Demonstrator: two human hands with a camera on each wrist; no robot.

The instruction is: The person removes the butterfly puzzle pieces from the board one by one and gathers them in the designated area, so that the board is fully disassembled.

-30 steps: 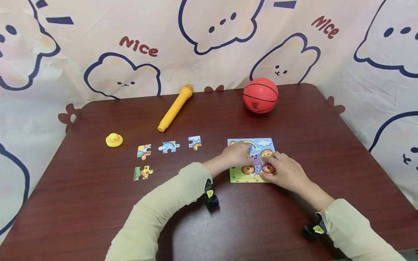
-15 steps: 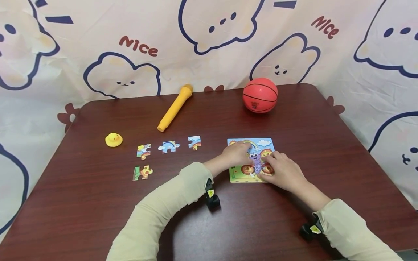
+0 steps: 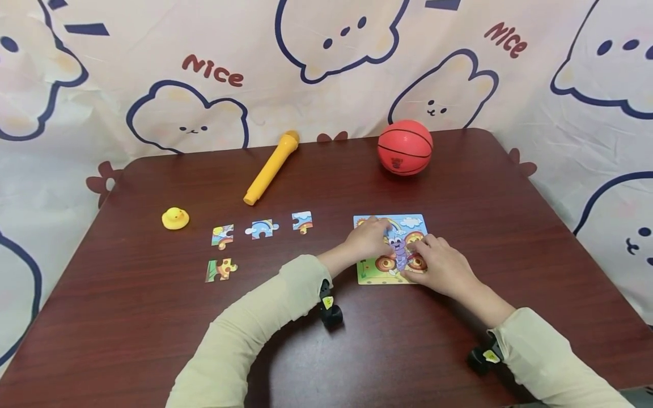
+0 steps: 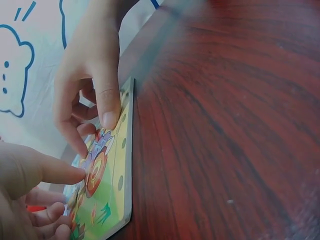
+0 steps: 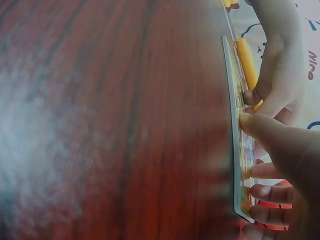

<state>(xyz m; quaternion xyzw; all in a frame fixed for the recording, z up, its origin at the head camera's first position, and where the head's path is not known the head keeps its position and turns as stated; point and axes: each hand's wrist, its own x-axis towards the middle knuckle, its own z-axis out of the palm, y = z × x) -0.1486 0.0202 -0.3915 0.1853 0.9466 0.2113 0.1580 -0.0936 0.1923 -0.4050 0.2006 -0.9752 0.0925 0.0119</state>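
A square puzzle board, pictured with a purple butterfly, a rainbow and grass, lies flat on the table. My left hand is over its left half, thumb and fingers at the picture's surface. Across from it, my right hand rests its fingertips on the right wing. In the left wrist view the left thumb touches the lower wing, while the right hand reaches in from above. Seen from the right wrist, the right thumb presses near the board's front edge and the other fingers spread along the picture.
Several loose jigsaw pieces lie to the left, among them a rainbow piece, a cloud piece and a giraffe-like piece. Beyond them are a yellow rubber duck and a yellow toy microphone. A red toy basketball sits behind the board.
Both hands stay on the board. The right hand has shifted slightly left over the picture, and the whole head view has drifted a little.
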